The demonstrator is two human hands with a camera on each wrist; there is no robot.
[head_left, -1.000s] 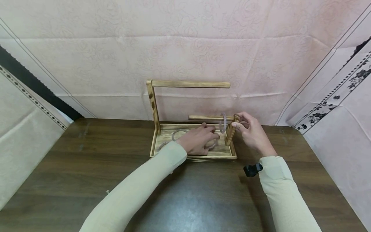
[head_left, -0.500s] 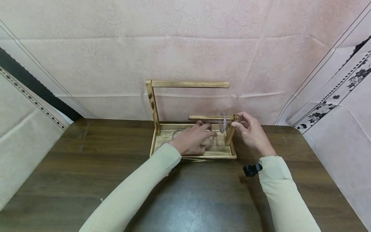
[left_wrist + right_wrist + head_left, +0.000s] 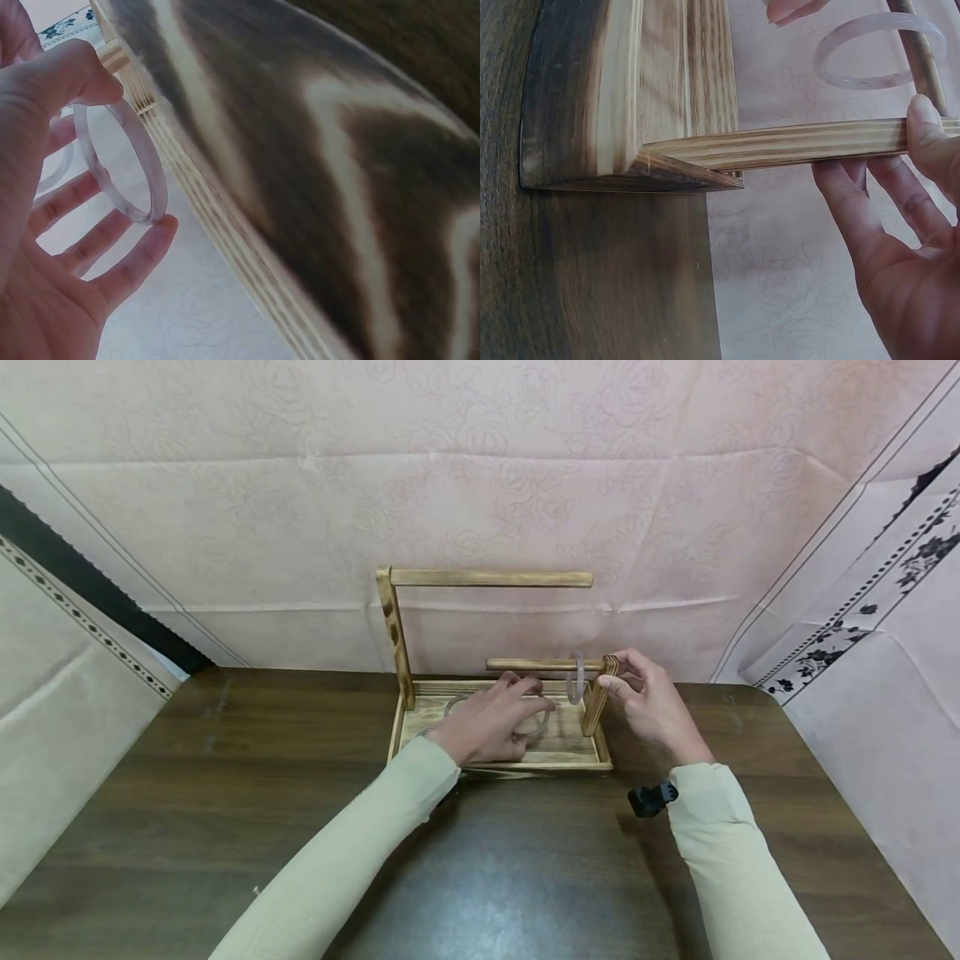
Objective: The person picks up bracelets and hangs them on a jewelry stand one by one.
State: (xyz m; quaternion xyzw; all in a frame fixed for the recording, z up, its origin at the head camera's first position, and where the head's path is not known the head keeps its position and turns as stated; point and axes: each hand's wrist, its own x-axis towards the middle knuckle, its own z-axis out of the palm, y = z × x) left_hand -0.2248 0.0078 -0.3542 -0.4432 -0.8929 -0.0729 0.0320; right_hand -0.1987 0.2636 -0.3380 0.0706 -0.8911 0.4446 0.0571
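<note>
Over the wooden tray of the stand [image 3: 498,766], my left hand [image 3: 491,720] holds a translucent ring [image 3: 142,157] between thumb and fingertips, as the left wrist view shows. My right hand [image 3: 654,702] grips the top of the short right post [image 3: 595,706], thumb on one side and fingers on the other in the right wrist view [image 3: 817,142]. A pale ring [image 3: 576,678] hangs around the lower rod [image 3: 525,665], near that post. Another ring [image 3: 452,703] lies in the tray, partly hidden behind my left hand.
The taller left post [image 3: 397,639] carries an upper rod [image 3: 491,578] whose right end is free. The stand is on a dark wooden table [image 3: 300,735], close to its back edge. Patterned cloth [image 3: 480,485] hangs behind it.
My left hand has moved a little to the left over the tray with the ring in its fingers. My right hand keeps its grip on the post, and the hanging ring stays put.
</note>
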